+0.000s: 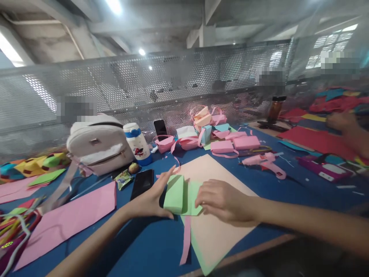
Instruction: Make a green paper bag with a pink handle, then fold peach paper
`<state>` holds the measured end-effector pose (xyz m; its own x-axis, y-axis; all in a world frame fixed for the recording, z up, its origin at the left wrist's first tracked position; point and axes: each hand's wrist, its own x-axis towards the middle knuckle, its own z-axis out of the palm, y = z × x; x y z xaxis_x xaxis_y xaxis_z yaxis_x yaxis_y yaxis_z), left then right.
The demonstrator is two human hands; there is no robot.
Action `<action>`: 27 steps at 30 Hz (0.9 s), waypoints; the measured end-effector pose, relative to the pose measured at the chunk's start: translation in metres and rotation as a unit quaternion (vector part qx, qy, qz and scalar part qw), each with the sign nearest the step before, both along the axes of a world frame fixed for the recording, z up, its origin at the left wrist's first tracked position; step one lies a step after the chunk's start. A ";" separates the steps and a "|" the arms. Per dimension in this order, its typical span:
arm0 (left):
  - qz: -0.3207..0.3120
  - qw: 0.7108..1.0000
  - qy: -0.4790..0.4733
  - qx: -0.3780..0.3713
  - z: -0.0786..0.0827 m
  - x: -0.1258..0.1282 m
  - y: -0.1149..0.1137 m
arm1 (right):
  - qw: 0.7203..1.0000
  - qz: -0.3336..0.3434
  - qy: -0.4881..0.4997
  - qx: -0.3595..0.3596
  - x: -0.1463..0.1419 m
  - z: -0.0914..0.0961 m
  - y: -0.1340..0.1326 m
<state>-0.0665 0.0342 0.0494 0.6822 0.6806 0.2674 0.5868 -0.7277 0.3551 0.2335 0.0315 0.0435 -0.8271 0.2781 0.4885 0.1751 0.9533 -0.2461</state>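
Observation:
A small folded green paper box (174,194) lies in front of me with a flat green flap (188,198) spread out on its right. My left hand (151,198) spans the box's left side, thumb at the near edge and fingers at the far edge. Curled fingers of my right hand (223,200) rest on the flap's right part and hide its edge. A pink paper strip (186,240) sticks out from under the box towards me. Beneath everything is a large peach paper sheet (227,234) with green paper showing below it.
Pink paper bags (221,147), a pink glue gun (266,161), a phone (142,181), a bottle (137,144) and a white backpack (99,144) stand or lie around on the blue table. Pink sheets (72,223) lie left. Another person's hand (343,125) is at far right.

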 end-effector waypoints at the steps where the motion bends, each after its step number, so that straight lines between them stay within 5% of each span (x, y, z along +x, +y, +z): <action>1: 0.013 1.000 -0.015 0.011 0.001 -0.001 -0.002 | 1.000 0.008 -0.019 0.023 0.003 0.001 -0.007; 6: 0.072 0.988 -0.129 0.041 0.010 0.003 -0.015 | 0.995 0.006 -0.068 0.070 0.014 0.002 -0.026; 11: 0.094 0.960 -0.261 0.040 0.026 0.020 -0.030 | 0.997 -0.041 -0.047 0.052 0.016 0.007 -0.017; 15: 0.101 0.951 -0.285 0.071 0.035 0.032 -0.041 | 0.995 -0.098 -0.001 -0.036 0.016 0.016 -0.007; 19: 0.099 0.949 -0.287 0.083 0.031 0.040 -0.046 | 0.965 -0.151 0.180 -0.113 0.013 0.023 0.000; 24: 0.146 0.945 -0.259 0.133 0.013 0.050 -0.040 | 0.955 -0.081 0.177 -0.223 0.001 0.027 0.003; 27: 0.160 0.937 -0.264 0.161 0.003 0.057 -0.035 | 0.924 -0.064 0.184 -0.329 -0.009 0.024 0.005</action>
<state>-0.0091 -0.0004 0.0519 0.1713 0.6538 0.7370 0.5969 -0.6640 0.4503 0.2249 0.0362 0.0679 -0.5779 0.6994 0.4205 0.0661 0.5537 -0.8301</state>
